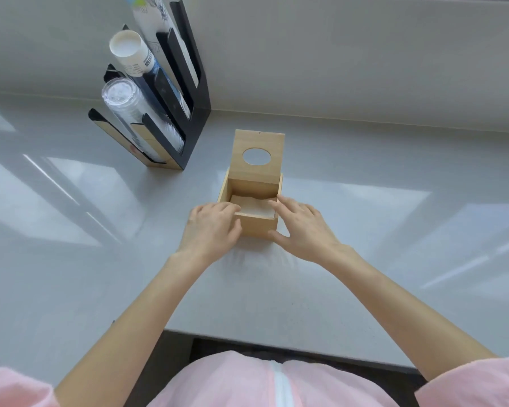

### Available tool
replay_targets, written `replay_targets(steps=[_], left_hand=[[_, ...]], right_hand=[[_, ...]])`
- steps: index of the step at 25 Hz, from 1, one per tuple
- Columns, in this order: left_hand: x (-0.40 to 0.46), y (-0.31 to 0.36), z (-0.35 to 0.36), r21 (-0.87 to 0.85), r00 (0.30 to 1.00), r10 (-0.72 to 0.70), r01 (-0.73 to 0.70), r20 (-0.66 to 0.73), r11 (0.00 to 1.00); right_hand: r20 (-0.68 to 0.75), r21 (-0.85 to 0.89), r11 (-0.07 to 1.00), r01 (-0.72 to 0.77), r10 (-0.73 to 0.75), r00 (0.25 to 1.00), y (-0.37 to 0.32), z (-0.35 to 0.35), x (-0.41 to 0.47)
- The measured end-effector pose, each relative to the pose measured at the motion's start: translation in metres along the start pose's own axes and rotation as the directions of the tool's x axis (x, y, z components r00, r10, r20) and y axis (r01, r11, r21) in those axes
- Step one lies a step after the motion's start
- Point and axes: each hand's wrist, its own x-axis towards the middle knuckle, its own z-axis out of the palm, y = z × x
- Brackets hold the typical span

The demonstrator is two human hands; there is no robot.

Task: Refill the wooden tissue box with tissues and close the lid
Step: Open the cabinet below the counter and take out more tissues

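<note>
A square wooden tissue box stands on the grey counter in the middle of the view. Its lid, with an oval hole, is hinged at the back and stands upright and open. White tissues lie inside the box, below the rim. My left hand rests on the box's near left corner, fingertips over the rim touching the tissues. My right hand is at the near right corner, fingers reaching over the rim and thumb against the front face. Neither hand grips anything that I can see.
A black and wood cup dispenser stands at the back left, holding stacks of clear cups and paper cups. A grey wall runs behind the counter. The counter's front edge lies just before my pink clothing.
</note>
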Motion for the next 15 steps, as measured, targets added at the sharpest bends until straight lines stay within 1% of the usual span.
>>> replay_targets(steps=[2, 5, 9, 12, 15], left_hand=[[-0.020, 0.003, 0.000, 0.012, 0.998, -0.035, 0.035, -0.048, 0.999], [-0.046, 0.011, 0.003, 0.004, 0.995, -0.087, 0.087, -0.048, 0.996], [-0.096, 0.034, 0.018, -0.006, 0.991, -0.132, 0.132, 0.002, 0.991], [-0.132, 0.048, 0.031, -0.008, 0.982, -0.180, 0.180, 0.057, 0.984], [-0.162, 0.062, 0.038, -0.027, 0.970, -0.227, 0.230, 0.092, 0.973]], right_hand=[[-0.009, -0.007, 1.000, -0.012, 0.012, 1.000, 0.001, 0.004, -0.017], [-0.008, 0.016, 1.000, -0.024, 0.024, 1.000, 0.000, 0.014, -0.044], [0.012, 0.069, 0.997, -0.043, 0.043, 0.999, -0.002, 0.030, -0.089], [0.037, 0.074, 0.996, -0.057, 0.054, 0.998, -0.003, 0.042, -0.120], [0.092, 0.062, 0.997, -0.045, 0.039, 0.995, -0.002, 0.051, -0.147]])
